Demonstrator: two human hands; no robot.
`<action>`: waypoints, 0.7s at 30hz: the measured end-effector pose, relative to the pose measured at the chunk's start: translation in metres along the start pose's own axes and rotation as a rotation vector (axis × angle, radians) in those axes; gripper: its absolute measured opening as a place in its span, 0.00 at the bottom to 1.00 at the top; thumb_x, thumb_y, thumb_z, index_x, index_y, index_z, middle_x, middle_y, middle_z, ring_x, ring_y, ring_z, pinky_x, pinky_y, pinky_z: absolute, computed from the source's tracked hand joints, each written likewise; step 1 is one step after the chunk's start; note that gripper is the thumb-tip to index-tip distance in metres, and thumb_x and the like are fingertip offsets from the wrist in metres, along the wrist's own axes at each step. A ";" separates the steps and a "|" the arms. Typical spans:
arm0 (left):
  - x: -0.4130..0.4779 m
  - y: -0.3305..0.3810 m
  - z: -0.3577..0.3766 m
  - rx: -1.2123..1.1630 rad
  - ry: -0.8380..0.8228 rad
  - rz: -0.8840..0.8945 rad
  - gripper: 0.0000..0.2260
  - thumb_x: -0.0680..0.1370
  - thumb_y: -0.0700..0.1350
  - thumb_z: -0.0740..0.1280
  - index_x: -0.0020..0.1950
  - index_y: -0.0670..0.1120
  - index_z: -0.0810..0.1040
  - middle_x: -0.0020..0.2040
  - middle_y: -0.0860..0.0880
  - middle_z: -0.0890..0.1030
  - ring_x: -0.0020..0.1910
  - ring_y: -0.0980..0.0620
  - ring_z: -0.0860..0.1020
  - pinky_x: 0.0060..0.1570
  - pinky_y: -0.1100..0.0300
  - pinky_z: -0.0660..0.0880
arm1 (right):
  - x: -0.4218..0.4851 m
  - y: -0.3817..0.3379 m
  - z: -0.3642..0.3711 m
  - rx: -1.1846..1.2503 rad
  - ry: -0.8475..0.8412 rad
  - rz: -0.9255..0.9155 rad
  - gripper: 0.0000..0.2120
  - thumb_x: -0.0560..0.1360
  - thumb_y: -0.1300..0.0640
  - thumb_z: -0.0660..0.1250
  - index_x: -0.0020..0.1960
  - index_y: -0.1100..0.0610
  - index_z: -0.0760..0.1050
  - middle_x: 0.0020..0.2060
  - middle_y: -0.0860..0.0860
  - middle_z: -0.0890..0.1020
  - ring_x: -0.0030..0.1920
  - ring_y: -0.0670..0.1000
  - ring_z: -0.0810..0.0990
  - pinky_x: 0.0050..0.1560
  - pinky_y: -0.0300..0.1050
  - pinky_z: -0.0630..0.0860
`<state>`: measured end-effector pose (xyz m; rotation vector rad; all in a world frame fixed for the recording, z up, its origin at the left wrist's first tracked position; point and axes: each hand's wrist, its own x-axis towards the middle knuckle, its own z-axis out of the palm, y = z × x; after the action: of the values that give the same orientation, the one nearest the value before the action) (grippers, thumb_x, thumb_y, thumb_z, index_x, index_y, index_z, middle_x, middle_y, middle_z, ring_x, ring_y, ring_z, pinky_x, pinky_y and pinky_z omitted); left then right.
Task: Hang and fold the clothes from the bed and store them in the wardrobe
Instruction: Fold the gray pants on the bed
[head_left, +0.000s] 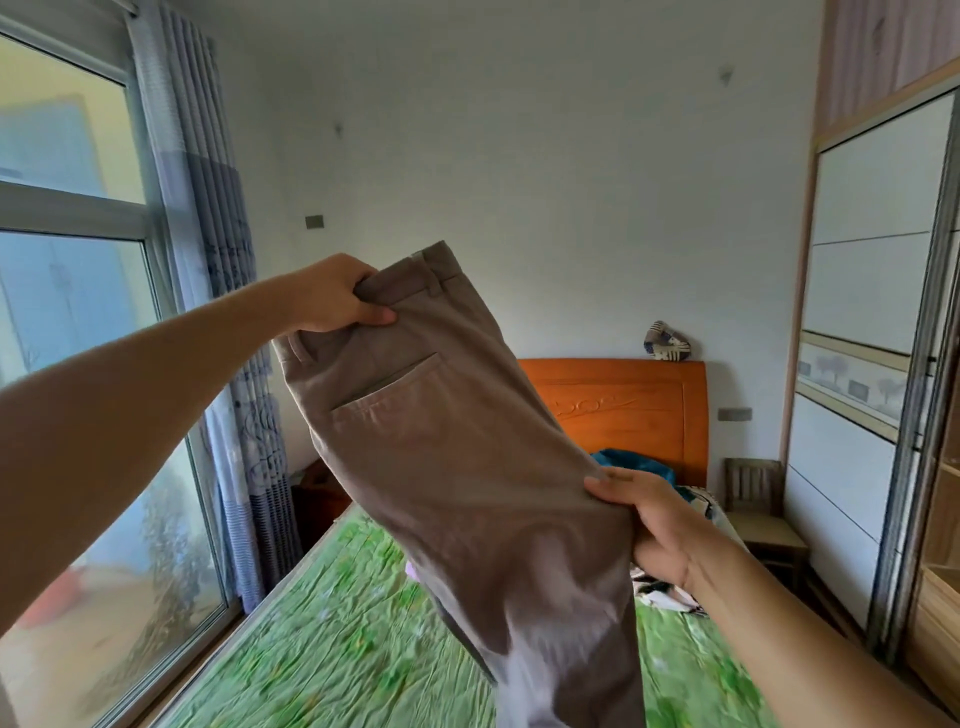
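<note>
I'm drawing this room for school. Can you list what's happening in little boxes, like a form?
held up: brown trousers
left hand: grips the waistband
right hand: grips them lower down
bed: green cover, more clothes near the headboard
wardrobe: on the right, white panels

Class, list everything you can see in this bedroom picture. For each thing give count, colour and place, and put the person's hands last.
trousers: one pair, taupe, held up, centre
bed: one, crumpled green cover, below trousers
headboard: one, orange wood, far end of bed
blue garment: one, on bed by headboard
chair: one, wooden, right of bed
wardrobe: one, white panels, far right
window: one, grey frame, left
curtain: one, blue-grey, beside window
left hand: grips trousers at top
right hand: grips trousers lower down
</note>
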<state>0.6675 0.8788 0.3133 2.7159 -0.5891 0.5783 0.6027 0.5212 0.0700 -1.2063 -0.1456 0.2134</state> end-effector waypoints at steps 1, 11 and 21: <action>0.001 0.002 -0.002 -0.007 0.007 0.004 0.07 0.73 0.52 0.76 0.42 0.56 0.79 0.42 0.54 0.82 0.43 0.55 0.80 0.39 0.62 0.72 | 0.000 -0.004 0.000 -0.105 0.034 -0.007 0.20 0.70 0.59 0.76 0.61 0.64 0.81 0.57 0.64 0.83 0.53 0.60 0.84 0.55 0.53 0.81; 0.005 0.072 0.009 0.036 -0.056 0.169 0.05 0.73 0.53 0.76 0.44 0.56 0.81 0.41 0.57 0.82 0.41 0.58 0.80 0.38 0.62 0.71 | -0.017 -0.075 0.016 -1.057 0.039 -0.109 0.33 0.71 0.39 0.75 0.72 0.45 0.69 0.75 0.55 0.68 0.71 0.59 0.71 0.70 0.56 0.69; -0.016 0.112 0.007 0.130 -0.083 0.179 0.13 0.68 0.65 0.74 0.39 0.57 0.79 0.34 0.60 0.81 0.34 0.62 0.78 0.35 0.63 0.70 | -0.001 -0.133 0.087 -0.565 0.070 -0.683 0.08 0.72 0.61 0.76 0.50 0.51 0.85 0.45 0.48 0.88 0.47 0.49 0.87 0.49 0.45 0.82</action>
<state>0.6062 0.7843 0.3229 2.8385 -0.8509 0.5673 0.5937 0.5547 0.2245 -1.6449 -0.5721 -0.4995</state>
